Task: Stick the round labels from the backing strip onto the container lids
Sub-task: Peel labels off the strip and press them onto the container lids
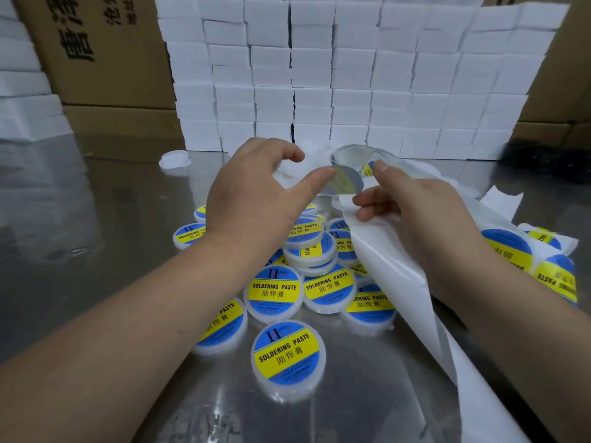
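My left hand pinches the edge of a round label with the thumb; the label's grey back faces me and it hangs between both hands. My right hand grips the white backing strip, which curls up over the fingers and trails down to the lower right. Below my hands lie several round white containers with blue and yellow "SOLDERING PASTE" labels on their lids, such as one nearest me and another. More unpeeled labels show on the strip at the right.
A shiny metal table carries everything. A wall of stacked white boxes stands behind the pile. Brown cartons stand at the back left. One plain white lid lies alone at the back.
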### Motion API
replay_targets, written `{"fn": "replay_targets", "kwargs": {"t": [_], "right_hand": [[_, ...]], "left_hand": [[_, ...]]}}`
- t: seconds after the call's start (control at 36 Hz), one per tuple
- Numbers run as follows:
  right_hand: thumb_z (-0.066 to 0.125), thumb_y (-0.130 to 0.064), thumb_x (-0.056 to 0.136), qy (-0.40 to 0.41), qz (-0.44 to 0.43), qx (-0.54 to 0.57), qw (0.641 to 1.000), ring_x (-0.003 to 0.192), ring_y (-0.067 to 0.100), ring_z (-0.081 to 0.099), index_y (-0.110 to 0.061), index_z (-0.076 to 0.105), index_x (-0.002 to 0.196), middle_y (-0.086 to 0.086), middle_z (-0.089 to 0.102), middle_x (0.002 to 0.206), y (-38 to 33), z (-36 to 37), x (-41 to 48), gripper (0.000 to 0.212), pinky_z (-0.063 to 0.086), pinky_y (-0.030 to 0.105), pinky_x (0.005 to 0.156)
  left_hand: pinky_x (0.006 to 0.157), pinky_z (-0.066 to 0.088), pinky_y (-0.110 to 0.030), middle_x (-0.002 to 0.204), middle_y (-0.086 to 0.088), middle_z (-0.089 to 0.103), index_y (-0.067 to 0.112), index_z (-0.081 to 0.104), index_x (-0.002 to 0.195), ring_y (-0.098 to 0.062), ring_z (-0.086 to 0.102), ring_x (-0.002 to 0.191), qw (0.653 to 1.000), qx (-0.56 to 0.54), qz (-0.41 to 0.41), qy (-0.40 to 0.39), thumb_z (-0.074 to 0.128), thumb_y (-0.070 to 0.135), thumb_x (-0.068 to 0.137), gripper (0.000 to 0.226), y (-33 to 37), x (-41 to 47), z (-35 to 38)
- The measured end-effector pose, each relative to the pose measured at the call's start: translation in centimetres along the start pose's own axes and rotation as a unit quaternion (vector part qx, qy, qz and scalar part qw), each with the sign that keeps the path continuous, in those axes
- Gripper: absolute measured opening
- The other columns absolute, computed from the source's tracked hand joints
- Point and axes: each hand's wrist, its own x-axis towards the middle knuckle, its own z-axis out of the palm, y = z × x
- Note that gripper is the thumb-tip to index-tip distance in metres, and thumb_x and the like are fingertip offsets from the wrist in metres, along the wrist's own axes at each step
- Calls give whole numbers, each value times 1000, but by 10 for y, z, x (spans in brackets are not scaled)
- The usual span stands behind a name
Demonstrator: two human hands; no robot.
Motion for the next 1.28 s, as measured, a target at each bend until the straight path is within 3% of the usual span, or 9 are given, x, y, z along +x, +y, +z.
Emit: {"fn": "replay_targets", "kwargs": {"t": [0.28,0.44,0.5,0.56,0.64,0.94,1.08,1.17,1.28], "right_hand": [[67,-25,78,24,-16,20,999,49,6,49,-18,64,50,-8,60,54,-3,-1,-4,29,38,15,50],[65,-19,83,51,-45,40,997,64,12,51,-17,61,56,-3,61,64,-4,-1,-3,27,41,24,62],[65,-20,82,33,-55,39,997,60,8,50,-19,63,56,-7,60,60,-5,-1,-4,26,41,17,56],[66,-20,81,-8,-56,25,998,54,5,48,-20,64,56,-8,58,57,-4,1,-5,25,37,12,49],[67,-18,79,-66,-48,18,997,47,0,47,-23,68,55,-12,58,52,-2,5,-7,25,37,8,45],[65,-15,81,-100,-54,69,991,47,0,51,-29,70,54,-12,59,51,-4,6,-10,30,40,9,47],[64,-13,80,-88,-63,114,988,48,2,50,-26,70,54,-12,57,51,-7,5,-9,30,40,10,48],[65,-15,79,-93,-69,110,987,49,3,49,-27,70,55,-11,56,51,-6,6,-10,27,40,10,49],[66,-15,79,-105,-77,113,985,51,2,49,-28,70,55,-12,56,52,-6,6,-11,27,41,11,51]], "left_hand": [[74,30,-3,94,16,47,19,64,98,9,37,89,996,28,76,-26,76,40,69,37,0,1,0],[71,35,-18,98,11,49,23,54,104,-4,45,83,998,-7,-56,-27,53,12,84,24,-8,8,5],[70,41,-23,92,8,56,22,54,95,-15,53,83,962,-190,-193,-12,42,8,88,19,-5,13,3],[71,47,-29,89,0,62,20,53,91,-21,60,80,870,-384,-310,-9,35,8,92,22,-1,18,1],[69,55,-40,88,-12,67,12,52,95,-23,66,69,770,-522,-364,-40,33,10,96,20,3,19,1],[75,52,-37,96,-18,63,8,60,98,-29,61,82,692,-588,-370,-194,29,29,96,38,5,16,0],[65,39,-30,89,-13,61,10,64,96,-25,55,77,689,-585,-399,-154,27,23,93,39,5,19,-1],[56,30,-25,75,-9,61,9,63,86,-21,48,71,716,-537,-423,-142,31,25,92,37,5,19,-1],[51,31,-23,89,-8,48,12,57,83,-21,41,82,754,-483,-425,-136,43,33,92,27,1,20,1]]}}
